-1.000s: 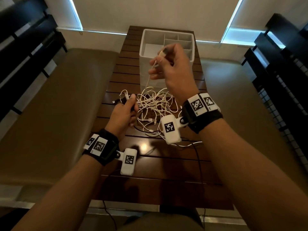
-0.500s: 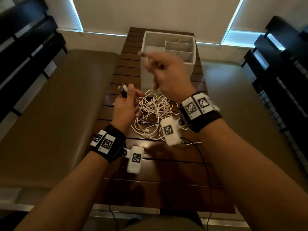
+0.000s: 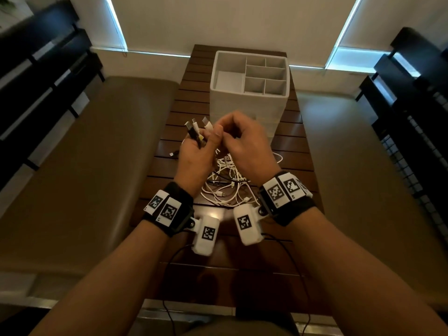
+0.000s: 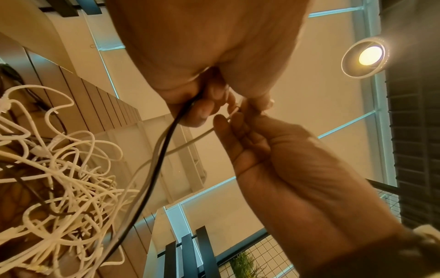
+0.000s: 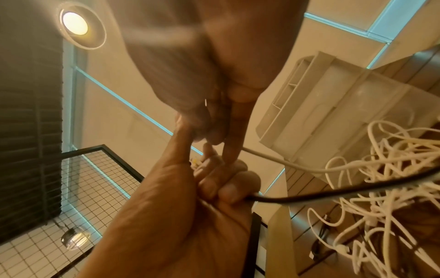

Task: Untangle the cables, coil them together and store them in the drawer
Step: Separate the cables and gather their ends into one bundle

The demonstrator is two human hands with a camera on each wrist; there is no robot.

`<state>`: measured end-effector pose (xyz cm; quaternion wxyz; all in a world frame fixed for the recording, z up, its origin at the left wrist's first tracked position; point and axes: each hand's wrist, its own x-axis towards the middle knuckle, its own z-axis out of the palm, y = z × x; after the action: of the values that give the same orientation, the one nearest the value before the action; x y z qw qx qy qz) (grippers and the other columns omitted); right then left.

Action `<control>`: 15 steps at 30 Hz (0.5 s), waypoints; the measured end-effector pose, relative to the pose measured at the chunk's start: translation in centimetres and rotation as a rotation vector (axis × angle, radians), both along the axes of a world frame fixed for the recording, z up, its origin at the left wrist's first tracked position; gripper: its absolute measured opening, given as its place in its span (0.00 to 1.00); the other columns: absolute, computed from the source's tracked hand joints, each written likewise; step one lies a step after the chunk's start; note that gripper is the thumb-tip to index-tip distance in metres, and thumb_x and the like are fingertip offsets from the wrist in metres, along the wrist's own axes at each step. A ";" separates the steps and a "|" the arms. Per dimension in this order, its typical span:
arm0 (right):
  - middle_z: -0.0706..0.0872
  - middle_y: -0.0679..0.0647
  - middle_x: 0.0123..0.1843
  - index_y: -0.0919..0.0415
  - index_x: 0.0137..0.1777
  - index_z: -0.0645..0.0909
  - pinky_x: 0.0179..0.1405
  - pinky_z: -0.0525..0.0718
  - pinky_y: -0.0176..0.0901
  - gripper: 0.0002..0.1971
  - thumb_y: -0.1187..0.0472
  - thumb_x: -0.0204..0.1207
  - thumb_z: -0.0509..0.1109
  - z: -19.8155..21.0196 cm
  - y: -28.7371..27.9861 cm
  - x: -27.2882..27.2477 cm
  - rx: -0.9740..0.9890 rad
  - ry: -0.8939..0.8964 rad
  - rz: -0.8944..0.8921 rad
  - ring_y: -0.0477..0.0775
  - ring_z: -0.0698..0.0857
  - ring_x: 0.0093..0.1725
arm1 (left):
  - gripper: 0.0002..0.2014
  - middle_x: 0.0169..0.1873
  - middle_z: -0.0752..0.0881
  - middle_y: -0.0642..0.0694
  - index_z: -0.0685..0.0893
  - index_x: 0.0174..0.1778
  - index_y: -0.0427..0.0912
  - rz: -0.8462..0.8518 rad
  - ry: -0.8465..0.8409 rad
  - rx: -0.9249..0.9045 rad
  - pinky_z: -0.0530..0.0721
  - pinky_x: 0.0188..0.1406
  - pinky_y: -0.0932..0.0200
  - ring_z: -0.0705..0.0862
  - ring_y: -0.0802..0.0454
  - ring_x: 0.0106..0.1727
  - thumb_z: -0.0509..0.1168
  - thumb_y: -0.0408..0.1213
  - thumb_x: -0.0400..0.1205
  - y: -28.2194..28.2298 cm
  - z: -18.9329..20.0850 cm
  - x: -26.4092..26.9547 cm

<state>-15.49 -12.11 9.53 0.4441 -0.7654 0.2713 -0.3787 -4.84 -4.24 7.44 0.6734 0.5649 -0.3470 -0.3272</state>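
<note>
A tangle of white cables (image 3: 225, 187) with one black cable lies on the wooden table (image 3: 291, 146). My left hand (image 3: 203, 139) is raised above it and grips a bunch of cable ends (image 3: 195, 128), plugs pointing up. The black cable (image 4: 152, 169) and white strands hang from this fist into the tangle (image 4: 59, 178). My right hand (image 3: 225, 135) meets the left thumb and pinches a thin white cable (image 5: 285, 165) that runs down to the tangle (image 5: 381, 188). The white drawer unit (image 3: 249, 98) stands just behind the hands, its top compartments open.
Tan benches (image 3: 84, 166) flank the narrow table on both sides. Dark slatted chairs (image 3: 36, 81) and a wire grid rack (image 3: 424, 154) stand further out. Thin black wrist-camera leads (image 3: 298, 275) trail over the table's near end.
My right hand came down from in front of the drawer unit to the left hand. My left hand rose from the table with the cable ends.
</note>
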 end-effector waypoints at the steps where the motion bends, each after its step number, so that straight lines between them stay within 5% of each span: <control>1: 0.90 0.51 0.44 0.57 0.51 0.86 0.43 0.93 0.58 0.04 0.67 0.82 0.74 -0.2 0.0 0.0 0.004 -0.004 -0.012 0.52 0.91 0.43 | 0.17 0.24 0.78 0.52 0.82 0.47 0.29 -0.004 0.005 0.007 0.76 0.21 0.68 0.76 0.61 0.22 0.64 0.42 0.91 -0.1 0.0 -0.2; 5: 0.90 0.51 0.46 0.55 0.52 0.88 0.47 0.91 0.65 0.05 0.64 0.81 0.73 -1.4 0.3 0.4 0.048 -0.033 -0.080 0.56 0.90 0.47 | 0.13 0.34 0.92 0.52 0.87 0.52 0.36 -0.039 0.055 0.015 0.85 0.34 0.68 0.91 0.60 0.37 0.59 0.38 0.94 -0.3 0.3 -1.2; 10: 0.89 0.51 0.51 0.54 0.61 0.88 0.52 0.92 0.58 0.09 0.59 0.84 0.72 -1.6 1.1 0.1 0.155 -0.092 -0.050 0.52 0.90 0.51 | 0.22 0.51 0.93 0.37 0.87 0.62 0.30 -0.025 0.051 0.033 0.92 0.53 0.50 0.94 0.43 0.54 0.58 0.48 0.94 -0.9 0.1 -0.7; 12: 0.86 0.50 0.56 0.52 0.69 0.82 0.52 0.91 0.50 0.15 0.58 0.84 0.73 -1.1 1.0 -0.6 0.225 -0.067 0.013 0.49 0.88 0.53 | 0.26 0.42 0.91 0.39 0.86 0.51 0.34 0.009 0.003 0.041 0.90 0.51 0.46 0.92 0.42 0.46 0.60 0.57 0.90 -1.0 0.1 -0.2; 15: 0.84 0.49 0.64 0.47 0.73 0.79 0.48 0.88 0.43 0.19 0.55 0.83 0.74 -1.6 -0.7 -1.9 0.173 0.182 0.137 0.50 0.88 0.55 | 0.22 0.25 0.75 0.56 0.76 0.37 0.47 0.069 0.021 0.047 0.76 0.35 0.59 0.74 0.57 0.29 0.56 0.56 0.93 -1.1 1.0 0.1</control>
<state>-17.34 -12.84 7.97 0.5068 -0.7721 0.2894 -0.2515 -4.71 -5.33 8.46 0.6745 0.5886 -0.3127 -0.3176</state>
